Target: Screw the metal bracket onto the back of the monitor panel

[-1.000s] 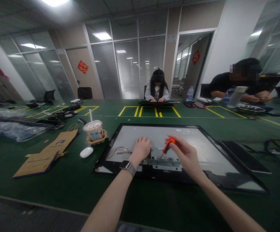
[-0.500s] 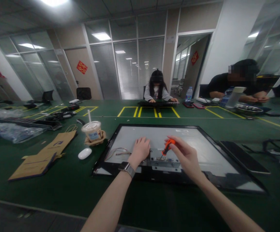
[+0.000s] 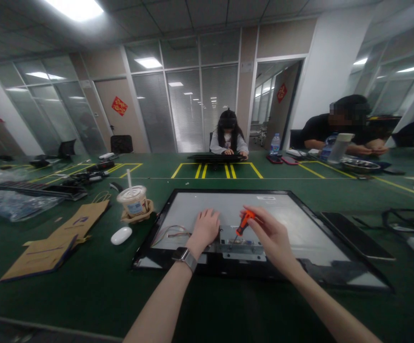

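Note:
A large flat display panel [image 3: 289,224] with a black frame lies on the green table, its grey back up. My left hand [image 3: 207,227] rests flat on it, fingers stretched out, beside a metal bracket [image 3: 244,257] with a small circuit board [image 3: 244,241]. In my right hand [image 3: 269,231] is an orange and black screwdriver [image 3: 244,222], gripped by the handle. Its shaft slants down to the board, and the tip appears to touch there. Thin cables [image 3: 173,232] lie on the panel left of my left hand.
Left of the panel stand a lidded drink cup [image 3: 133,199] in a carrier, a white mouse [image 3: 121,235] and a brown paper bag [image 3: 55,243]. A black phone-like slab [image 3: 355,234] lies to the right. Across the table a person [image 3: 228,136] handles another panel; another person [image 3: 346,126] sits further right.
The whole view has tilted up a little and shifted. My right hand keeps the screwdriver at the board, and my left hand stays on the panel. The person opposite has brought their hands closer together.

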Demonstrator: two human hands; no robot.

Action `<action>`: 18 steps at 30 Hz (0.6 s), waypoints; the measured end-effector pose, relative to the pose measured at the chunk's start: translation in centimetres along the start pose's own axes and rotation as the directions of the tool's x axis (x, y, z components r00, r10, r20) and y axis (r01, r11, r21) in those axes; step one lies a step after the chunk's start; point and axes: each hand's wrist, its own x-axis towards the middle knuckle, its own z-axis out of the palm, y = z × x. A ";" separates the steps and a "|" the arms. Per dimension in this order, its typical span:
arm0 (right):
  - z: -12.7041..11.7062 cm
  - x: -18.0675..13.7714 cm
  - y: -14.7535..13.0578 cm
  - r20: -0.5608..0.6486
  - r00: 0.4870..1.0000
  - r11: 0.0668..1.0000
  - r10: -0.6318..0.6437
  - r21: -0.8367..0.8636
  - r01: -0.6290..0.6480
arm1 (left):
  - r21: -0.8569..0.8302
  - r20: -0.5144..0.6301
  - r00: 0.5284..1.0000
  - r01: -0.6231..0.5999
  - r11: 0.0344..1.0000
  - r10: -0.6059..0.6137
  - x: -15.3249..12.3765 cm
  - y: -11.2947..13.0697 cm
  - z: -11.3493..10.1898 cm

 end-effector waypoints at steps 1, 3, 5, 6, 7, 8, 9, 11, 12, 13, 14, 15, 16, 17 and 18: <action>0.0 0.0 0.0 0.010 1.000 1.000 0.001 0.003 -0.001 | -0.004 0.006 1.000 0.007 1.000 -0.007 0.0 0.0 0.0; 0.1 -0.1 0.1 0.030 1.000 1.000 0.007 0.008 -0.007 | -0.008 0.009 1.000 0.012 1.000 -0.012 0.1 0.0 0.1; 0.1 -0.1 0.3 0.041 0.999 1.000 0.011 0.005 -0.011 | -0.006 -0.001 1.000 0.013 1.000 -0.013 0.1 -0.1 0.2; 0.1 -0.1 0.4 0.042 0.999 1.000 0.012 0.003 -0.012 | -0.005 -0.007 1.000 0.013 1.000 -0.013 0.2 -0.1 0.3; 0.1 -0.1 0.5 0.039 0.999 1.000 0.011 0.002 -0.011 | -0.003 -0.011 1.000 0.014 1.000 -0.014 0.2 -0.1 0.4; 0.1 -0.1 0.6 0.034 0.999 1.000 0.009 0.003 -0.009 | 0.000 -0.013 1.000 0.014 1.000 -0.014 0.2 -0.2 0.5; 0.1 -0.1 0.6 0.026 1.000 1.000 0.006 0.004 -0.006 | 0.001 -0.013 1.000 0.015 1.000 -0.015 0.3 -0.2 0.6; 0.0 0.0 0.7 0.005 1.000 1.000 -0.006 0.000 0.006 | 0.001 -0.012 1.000 0.015 1.000 -0.015 0.3 -0.2 0.7; 0.0 0.0 0.6 -0.005 1.000 1.000 -0.014 -0.004 0.014 | 0.000 -0.013 1.000 0.015 1.000 -0.015 0.3 -0.2 0.7; 0.0 0.1 0.6 -0.011 1.000 1.000 -0.019 -0.007 0.019 | 0.000 -0.016 1.000 0.015 1.000 -0.015 0.3 -0.2 0.8; 0.0 0.1 0.5 -0.015 1.000 1.000 -0.023 -0.007 0.023 | 0.001 -0.017 1.000 0.013 1.000 -0.013 0.3 -0.3 0.8; 0.0 0.1 0.3 -0.016 1.000 1.000 -0.027 -0.004 0.027 | 0.003 -0.016 1.000 0.009 1.000 -0.009 0.3 -0.3 0.8; 0.0 0.2 0.2 -0.016 0.999 1.000 -0.029 -0.001 0.029 | 0.008 -0.014 1.000 0.003 1.000 -0.003 0.3 -0.3 0.8; 0.0 0.2 0.1 -0.019 0.999 1.000 -0.029 0.000 0.029 | 0.013 -0.008 1.000 -0.003 1.000 0.004 0.3 -0.3 0.8; 0.0 0.1 0.1 -0.023 0.999 1.000 -0.029 -0.001 0.029 | 0.016 -0.003 1.000 -0.009 1.000 0.009 0.3 -0.3 0.8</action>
